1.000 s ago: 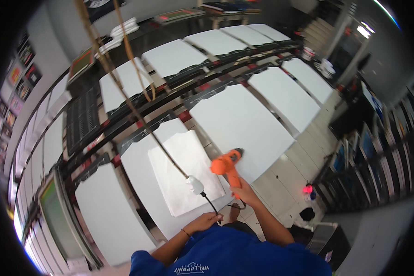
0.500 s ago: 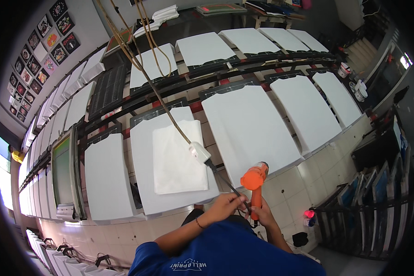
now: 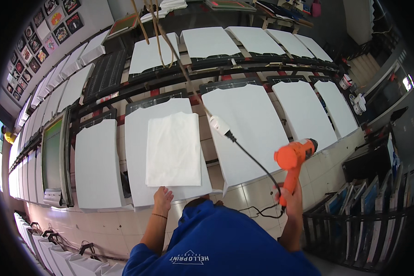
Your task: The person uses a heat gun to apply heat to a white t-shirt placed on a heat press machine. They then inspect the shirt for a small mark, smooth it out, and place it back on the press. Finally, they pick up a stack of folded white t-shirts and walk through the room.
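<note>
My right hand [image 3: 294, 197] is wrapped round the handle of an orange heat gun [image 3: 290, 157], its dark nozzle pointing right. A black cord runs from the gun up to a white plug socket [image 3: 220, 125] hanging on a cable. Near the front edge of a pallet covered in white fabric [image 3: 135, 138], my left hand [image 3: 163, 198] is open, its fingers partly extended. Its fingertips are at the lower edge of a folded white sheet [image 3: 173, 149] lying flat on that pallet. Whether they touch the sheet I cannot tell.
Several more white-covered pallets [image 3: 244, 129] stand in rows ahead. A framed screen [image 3: 54, 156] lies at the left. More frames [image 3: 368, 202] stand in a rack at the right. Looped cables [image 3: 161, 46] hang overhead, and white buckets [image 3: 359, 105] sit at far right.
My right hand has carried the heat gun right and slightly up. My left hand has let go of the cord and moved left to the sheet. The hanging socket has swung right and up.
</note>
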Demonstrator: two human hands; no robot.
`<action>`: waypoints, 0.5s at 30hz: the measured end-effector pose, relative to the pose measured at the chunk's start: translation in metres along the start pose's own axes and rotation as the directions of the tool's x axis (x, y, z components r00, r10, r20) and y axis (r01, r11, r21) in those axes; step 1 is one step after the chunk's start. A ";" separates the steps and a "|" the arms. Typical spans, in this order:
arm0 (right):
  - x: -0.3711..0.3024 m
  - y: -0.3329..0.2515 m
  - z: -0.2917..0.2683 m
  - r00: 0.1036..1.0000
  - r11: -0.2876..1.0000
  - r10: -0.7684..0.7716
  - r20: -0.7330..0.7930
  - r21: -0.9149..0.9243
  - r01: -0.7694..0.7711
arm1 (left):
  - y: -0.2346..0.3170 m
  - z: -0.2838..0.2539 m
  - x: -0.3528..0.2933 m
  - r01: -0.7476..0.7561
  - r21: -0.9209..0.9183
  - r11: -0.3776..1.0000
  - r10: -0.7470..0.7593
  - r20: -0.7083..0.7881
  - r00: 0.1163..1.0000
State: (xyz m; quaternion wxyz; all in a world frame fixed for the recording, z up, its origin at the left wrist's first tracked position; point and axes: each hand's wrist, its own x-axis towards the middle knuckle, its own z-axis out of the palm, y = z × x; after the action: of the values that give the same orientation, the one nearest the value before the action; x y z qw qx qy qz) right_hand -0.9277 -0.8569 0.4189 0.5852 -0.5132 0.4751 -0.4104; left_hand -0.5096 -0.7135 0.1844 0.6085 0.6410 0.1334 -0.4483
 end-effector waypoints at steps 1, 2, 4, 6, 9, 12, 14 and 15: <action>0.012 0.009 0.006 1.000 1.000 0.002 -0.029 -0.022 -0.003 | -0.004 -0.009 -0.002 0.081 -0.089 0.993 -0.080 0.012 0.997; 0.023 0.016 0.012 0.998 0.999 0.001 -0.062 -0.051 -0.004 | -0.002 -0.005 -0.006 0.094 -0.135 0.986 -0.093 0.012 0.996; 0.045 0.037 0.024 0.995 0.998 0.011 -0.101 -0.062 -0.017 | 0.002 0.014 -0.009 0.107 -0.238 0.965 -0.111 -0.003 0.994; 0.052 0.043 0.035 0.994 0.997 0.044 -0.102 -0.061 -0.050 | -0.003 0.019 0.005 0.084 -0.224 0.971 -0.052 0.143 0.988; 0.052 0.058 0.037 0.989 0.994 0.080 -0.126 -0.060 -0.088 | 0.000 0.045 0.006 0.072 -0.298 0.952 -0.057 0.058 0.997; 0.055 0.059 0.042 0.987 0.992 0.094 -0.131 -0.076 -0.104 | 0.034 0.074 -0.031 -0.064 -0.418 0.906 0.082 0.024 0.996; 0.057 0.059 0.045 0.989 0.991 0.074 -0.132 -0.101 -0.088 | 0.056 0.086 -0.034 -0.165 -0.379 0.911 0.197 0.048 0.979; 0.058 0.060 0.044 0.987 0.991 0.075 -0.143 -0.099 -0.089 | 0.079 0.106 -0.044 -0.221 -0.364 0.905 0.251 0.038 0.967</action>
State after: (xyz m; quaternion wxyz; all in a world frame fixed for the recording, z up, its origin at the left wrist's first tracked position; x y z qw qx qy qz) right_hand -0.8727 -0.8955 0.3523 0.5394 -0.4936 0.5563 -0.3950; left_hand -0.5212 -0.8098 0.2838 0.7696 0.5119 0.1084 -0.3660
